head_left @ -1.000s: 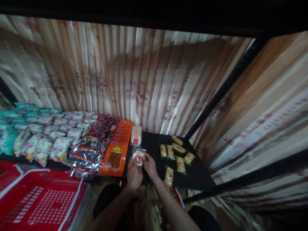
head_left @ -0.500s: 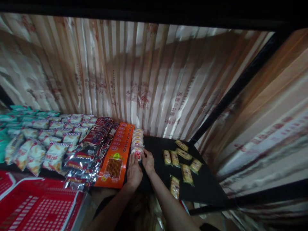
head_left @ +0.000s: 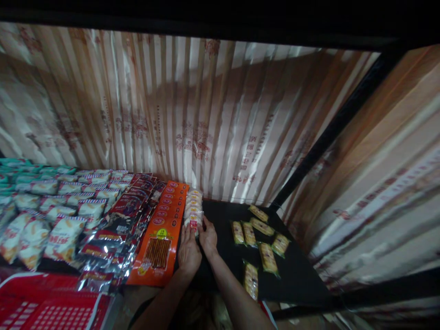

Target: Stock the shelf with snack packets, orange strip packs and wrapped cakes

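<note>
A row of small white snack packets [head_left: 193, 204] with red and yellow marks runs back along the black shelf top [head_left: 223, 266]. Both of my hands are at its near end, around the front packet with the red label [head_left: 194, 225]. My left hand [head_left: 189, 251] touches its near left side, fingers long and close together. From the right, my right hand [head_left: 207, 237] presses against the packet, its fingers slightly bent. The fingers partly hide the packet's lower edge. Just left of them lies a flat orange bag of brown sticks [head_left: 156, 252].
Several yellow wrapped snacks [head_left: 268, 259] lie scattered at the right. Dark red and silver packets [head_left: 120, 220], white snack bags [head_left: 65, 236] and green bags [head_left: 20, 169] fill the left. A red basket [head_left: 51, 293] stands in front. A dark post [head_left: 326, 133] slants up at the right.
The view has shifted slightly, so the goods on the left appear lower and further left. Both hands stay at the front white packet, the right fingers now straighter alongside it.
</note>
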Available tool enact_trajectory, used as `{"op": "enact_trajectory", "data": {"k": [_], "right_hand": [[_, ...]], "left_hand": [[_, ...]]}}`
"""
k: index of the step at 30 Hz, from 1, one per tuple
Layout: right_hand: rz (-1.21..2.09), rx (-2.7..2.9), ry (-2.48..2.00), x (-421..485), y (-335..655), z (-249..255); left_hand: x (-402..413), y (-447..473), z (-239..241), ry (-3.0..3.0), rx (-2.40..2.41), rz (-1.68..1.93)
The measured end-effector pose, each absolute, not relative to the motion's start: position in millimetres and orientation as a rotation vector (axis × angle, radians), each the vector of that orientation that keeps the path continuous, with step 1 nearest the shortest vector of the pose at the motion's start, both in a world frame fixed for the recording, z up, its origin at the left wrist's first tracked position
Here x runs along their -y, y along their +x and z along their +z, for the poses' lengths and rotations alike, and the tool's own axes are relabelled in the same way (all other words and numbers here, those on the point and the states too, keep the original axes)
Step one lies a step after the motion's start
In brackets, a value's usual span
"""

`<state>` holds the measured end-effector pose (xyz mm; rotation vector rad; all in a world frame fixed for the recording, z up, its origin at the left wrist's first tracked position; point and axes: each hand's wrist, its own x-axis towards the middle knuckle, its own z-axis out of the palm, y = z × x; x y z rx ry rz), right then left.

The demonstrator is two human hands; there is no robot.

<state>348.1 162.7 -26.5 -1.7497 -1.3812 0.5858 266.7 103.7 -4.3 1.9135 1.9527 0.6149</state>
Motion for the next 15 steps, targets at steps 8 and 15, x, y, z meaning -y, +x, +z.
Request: {"op": "enact_trajectory", "data": {"k": [8, 15], "right_hand": [[0.644, 1.287, -1.668, -136, 344, -25], [0.500, 1.304, -1.487, -43, 359, -22]], "left_hand": [[-98, 264, 1, 1.904, -1.932, 0.681], [-36, 271, 2, 2.026, -1.718, 0.880]]}}
